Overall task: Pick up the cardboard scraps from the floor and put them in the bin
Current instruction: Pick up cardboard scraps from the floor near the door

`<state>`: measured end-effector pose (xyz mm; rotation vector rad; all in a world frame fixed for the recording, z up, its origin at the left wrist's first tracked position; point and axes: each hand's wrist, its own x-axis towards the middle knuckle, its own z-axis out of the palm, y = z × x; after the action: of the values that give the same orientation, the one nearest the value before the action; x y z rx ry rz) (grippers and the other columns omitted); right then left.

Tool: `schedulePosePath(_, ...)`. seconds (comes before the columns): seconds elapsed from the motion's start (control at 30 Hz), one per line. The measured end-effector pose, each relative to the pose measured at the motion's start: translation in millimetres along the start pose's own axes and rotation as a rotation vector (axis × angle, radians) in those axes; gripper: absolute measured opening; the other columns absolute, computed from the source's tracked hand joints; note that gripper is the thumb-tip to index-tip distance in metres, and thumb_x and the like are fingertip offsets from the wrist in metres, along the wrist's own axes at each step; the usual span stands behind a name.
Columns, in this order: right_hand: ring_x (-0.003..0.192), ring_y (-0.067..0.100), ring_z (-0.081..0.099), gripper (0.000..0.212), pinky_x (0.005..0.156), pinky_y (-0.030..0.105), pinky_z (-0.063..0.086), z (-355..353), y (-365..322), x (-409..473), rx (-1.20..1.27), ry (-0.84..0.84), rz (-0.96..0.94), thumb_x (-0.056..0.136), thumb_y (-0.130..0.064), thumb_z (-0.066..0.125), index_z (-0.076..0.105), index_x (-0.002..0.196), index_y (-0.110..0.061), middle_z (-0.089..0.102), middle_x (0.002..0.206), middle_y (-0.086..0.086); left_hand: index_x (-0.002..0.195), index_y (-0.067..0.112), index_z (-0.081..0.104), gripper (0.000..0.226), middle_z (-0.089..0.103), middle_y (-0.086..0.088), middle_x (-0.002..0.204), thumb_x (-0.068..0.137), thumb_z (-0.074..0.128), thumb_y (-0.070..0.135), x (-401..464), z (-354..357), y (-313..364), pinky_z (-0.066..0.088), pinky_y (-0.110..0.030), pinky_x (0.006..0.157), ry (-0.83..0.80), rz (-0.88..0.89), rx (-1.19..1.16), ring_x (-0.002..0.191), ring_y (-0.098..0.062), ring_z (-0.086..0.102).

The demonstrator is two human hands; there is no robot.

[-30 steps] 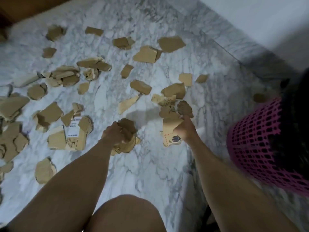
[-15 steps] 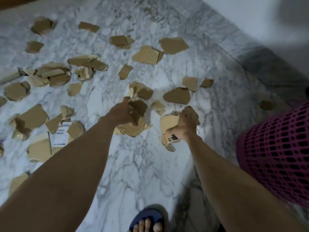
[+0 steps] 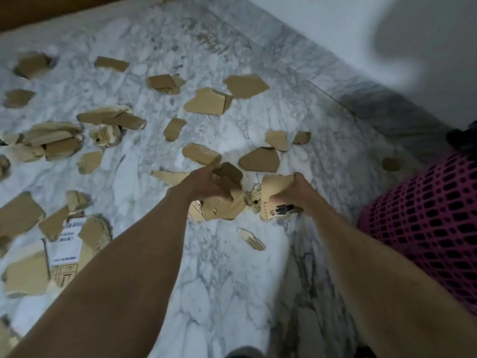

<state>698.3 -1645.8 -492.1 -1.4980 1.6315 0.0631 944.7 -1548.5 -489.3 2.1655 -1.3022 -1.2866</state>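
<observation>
Your left hand (image 3: 206, 183) has its grip tight around a bunch of cardboard scraps (image 3: 224, 200), brown pieces stacked together and held up off the floor (image 3: 219, 280). Your right hand (image 3: 296, 192) grips another bunch (image 3: 275, 195); the front piece is pale and has black print and a red dashed line on it. The two bunches are just beside each other, between your hands.

The bin (image 3: 428, 223) is a pink basket with lots of little holes in its wall. It stands on your right, near your right arm. You cannot see inside it from here, so what it holds cannot be told.

Many more scraps (image 3: 206, 102) lie spread over the white and grey marble floor, most of them ahead of you and to your left. One small thin piece (image 3: 251, 239) lies on the floor just below your hands. A big piece with a white label (image 3: 65, 241) lies by your left arm. One little scrap (image 3: 391, 164) sits alone close to the bin.
</observation>
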Motion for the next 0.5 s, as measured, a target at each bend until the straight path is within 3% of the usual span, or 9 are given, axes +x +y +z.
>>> schedulePosePath(0.1,0.133,0.037,0.041,0.100,0.101,0.042,0.041,11.6,-6.4,5.8,-0.199,0.064,0.042,0.070,-0.032,0.089,0.026,0.145,-0.012,0.043,0.144,0.017,0.134,0.017,0.055,0.090,0.040,-0.008,0.140,0.057,0.094,0.041,11.5,14.4,23.9,0.043,-0.050,0.105,0.003,0.049,0.327,0.134,-0.034,0.032)
schedulePosePath(0.2,0.136,0.036,0.030,0.088,0.107,0.046,0.035,14.8,-9.2,0.8,-0.297,0.140,0.066,0.070,-0.035,0.089,0.037,0.137,-0.013,0.030,0.145,0.017,0.130,0.013,0.057,0.085,0.032,-0.004,0.147,0.058,0.093,0.040,14.3,31.6,38.0,0.042,-0.049,0.106,-0.069,0.114,0.486,0.134,-0.033,0.029)
schedulePosePath(0.33,0.123,0.030,0.051,0.082,0.086,0.034,0.043,11.1,-5.6,1.1,-0.132,0.085,-0.014,0.070,-0.023,0.090,0.042,0.135,-0.008,0.051,0.136,0.012,0.117,0.013,0.058,0.071,0.050,-0.005,0.123,0.059,0.095,0.031,16.1,34.1,34.7,0.052,-0.046,0.092,-0.081,0.083,0.387,0.109,-0.029,0.054)
schedulePosePath(0.4,0.113,0.026,0.056,0.078,0.083,0.034,0.047,5.8,-2.4,-2.0,-0.023,0.058,-0.025,0.067,-0.018,0.090,0.047,0.130,-0.007,0.056,0.128,0.010,0.112,0.016,0.058,0.065,0.061,-0.004,0.114,0.059,0.094,0.027,13.2,30.9,30.3,0.053,-0.041,0.087,-0.098,0.058,0.289,0.102,-0.026,0.060)
schedulePosePath(0.5,0.089,0.022,0.067,0.053,0.082,0.038,0.057,-12.7,0.6,-8.4,0.180,0.100,-0.054,0.063,-0.010,0.091,0.058,0.105,-0.007,0.067,0.105,0.012,0.116,0.020,0.060,0.066,0.066,0.001,0.109,0.060,0.093,0.028,4.5,18.5,13.8,0.053,-0.039,0.086,-0.107,-0.003,0.133,0.101,-0.022,0.062)
